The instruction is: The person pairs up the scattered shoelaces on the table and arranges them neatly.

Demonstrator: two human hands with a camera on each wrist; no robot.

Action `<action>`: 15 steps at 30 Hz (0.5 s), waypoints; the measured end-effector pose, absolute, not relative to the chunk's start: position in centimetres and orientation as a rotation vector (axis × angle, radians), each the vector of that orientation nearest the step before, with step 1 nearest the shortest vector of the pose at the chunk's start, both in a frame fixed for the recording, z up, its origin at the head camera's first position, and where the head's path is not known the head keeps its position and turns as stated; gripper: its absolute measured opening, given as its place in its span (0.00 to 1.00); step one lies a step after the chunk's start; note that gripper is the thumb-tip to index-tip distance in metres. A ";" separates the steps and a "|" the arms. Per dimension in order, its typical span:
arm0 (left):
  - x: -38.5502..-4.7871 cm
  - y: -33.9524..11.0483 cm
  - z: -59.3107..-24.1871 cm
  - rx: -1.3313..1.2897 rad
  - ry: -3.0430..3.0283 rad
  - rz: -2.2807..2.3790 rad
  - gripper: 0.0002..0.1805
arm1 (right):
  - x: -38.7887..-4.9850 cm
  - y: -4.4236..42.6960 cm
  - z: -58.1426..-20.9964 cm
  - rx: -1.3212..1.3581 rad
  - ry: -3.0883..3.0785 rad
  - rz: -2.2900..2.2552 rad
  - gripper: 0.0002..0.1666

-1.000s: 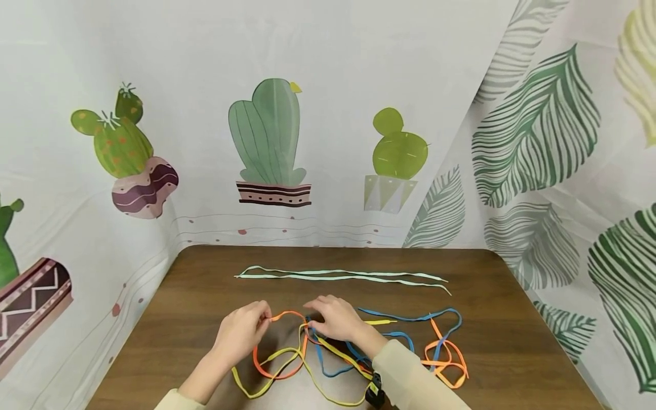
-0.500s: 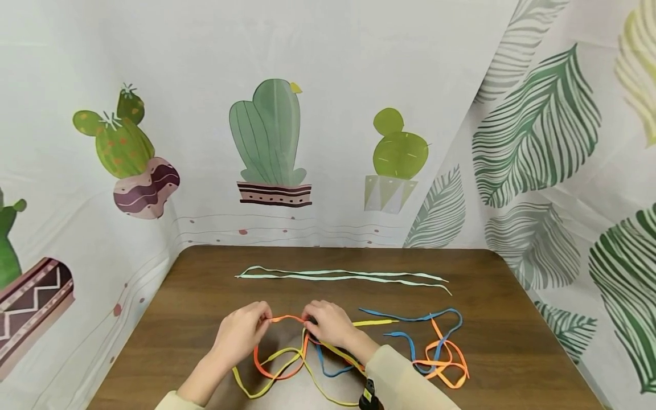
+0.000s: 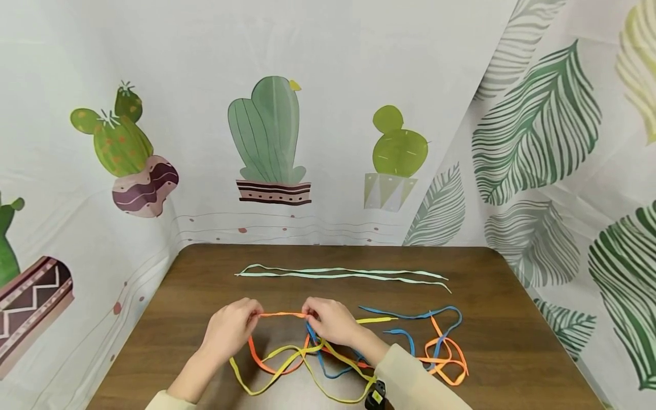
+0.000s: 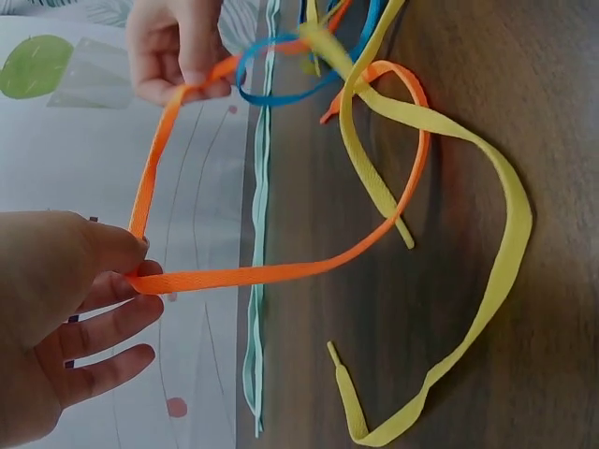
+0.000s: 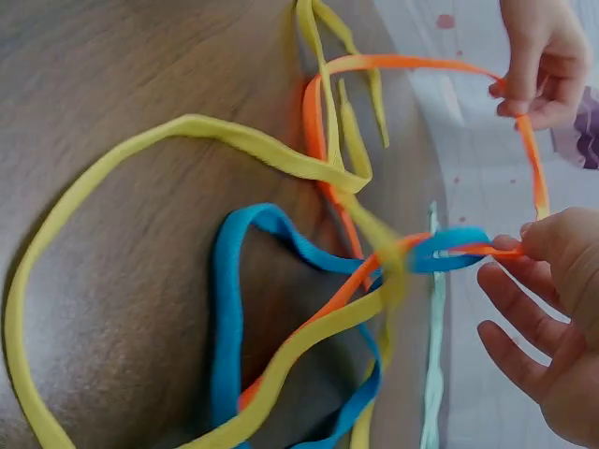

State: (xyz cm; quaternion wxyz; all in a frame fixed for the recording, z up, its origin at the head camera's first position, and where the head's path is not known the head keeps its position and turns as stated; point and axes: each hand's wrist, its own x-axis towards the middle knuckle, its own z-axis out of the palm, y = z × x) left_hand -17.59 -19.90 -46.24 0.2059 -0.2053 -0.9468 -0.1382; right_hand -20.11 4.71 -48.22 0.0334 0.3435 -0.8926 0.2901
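Note:
My left hand (image 3: 229, 326) pinches an orange shoelace (image 4: 234, 277) between thumb and forefinger, the other fingers loosely spread. My right hand (image 3: 332, 322) pinches the same lace further along, so a short stretch runs straight between the hands above the table. Below, the orange lace hangs in a loop. In the right wrist view a blue shoelace (image 5: 229, 309) loops round the orange one close to my right fingertips. A yellow shoelace (image 5: 103, 159) crosses the orange and blue ones just beside that spot; the crossing is blurred, so how they are joined cannot be told.
A pale mint shoelace (image 3: 338, 273) lies doubled along the back of the brown table (image 3: 169, 319). On the right, the blue and orange lace ends (image 3: 450, 364) lie tangled. A cloth printed with cacti (image 3: 277, 136) hangs behind the table.
My right hand now pinches the orange lace, where its fingers were spread over the crossing before. My left hand has moved slightly left, and the stretch between the hands has straightened and lifted.

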 end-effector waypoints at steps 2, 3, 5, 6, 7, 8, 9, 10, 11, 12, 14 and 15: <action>-17.7 -20.1 -46.3 -0.567 -2.628 -0.376 0.12 | -20.0 4.7 -47.9 1.077 -2.731 0.903 0.03; -17.7 -20.2 -46.3 -0.564 -2.626 -0.374 0.12 | -19.9 4.7 -47.8 1.089 -2.724 0.910 0.04; -17.7 -20.4 -46.2 -0.555 -2.632 -0.373 0.12 | -19.8 4.8 -47.5 1.112 -2.716 0.923 0.04; -17.7 -20.5 -46.2 -0.552 -2.634 -0.373 0.12 | -19.7 4.9 -47.4 1.119 -2.712 0.929 0.04; -17.7 -20.6 -46.1 -0.547 -2.638 -0.372 0.12 | -19.7 5.0 -47.3 1.124 -2.710 0.938 0.03; -17.7 -20.7 -46.0 -0.543 -2.640 -0.372 0.12 | -19.6 5.1 -47.2 1.128 -2.708 0.949 0.03; -17.7 -20.8 -45.9 -0.536 -2.641 -0.369 0.12 | -19.6 5.2 -47.1 1.129 -2.709 0.967 0.04; -17.6 -21.0 -45.9 -0.527 -2.641 -0.367 0.12 | -19.6 5.3 -47.0 1.131 -2.712 0.987 0.04; -17.6 -21.1 -45.8 -0.517 -2.640 -0.368 0.11 | -19.5 5.4 -47.0 1.133 -2.711 1.012 0.04; -17.6 -21.3 -45.7 -0.509 -2.638 -0.369 0.11 | -19.5 5.5 -46.9 1.137 -2.712 1.039 0.05; -17.5 -21.6 -45.7 -0.492 -2.635 -0.370 0.11 | -19.5 5.7 -46.7 1.148 -2.709 1.080 0.05; -17.5 -21.7 -45.6 -0.485 -2.632 -0.370 0.10 | -19.5 5.8 -46.6 1.153 -2.709 1.097 0.05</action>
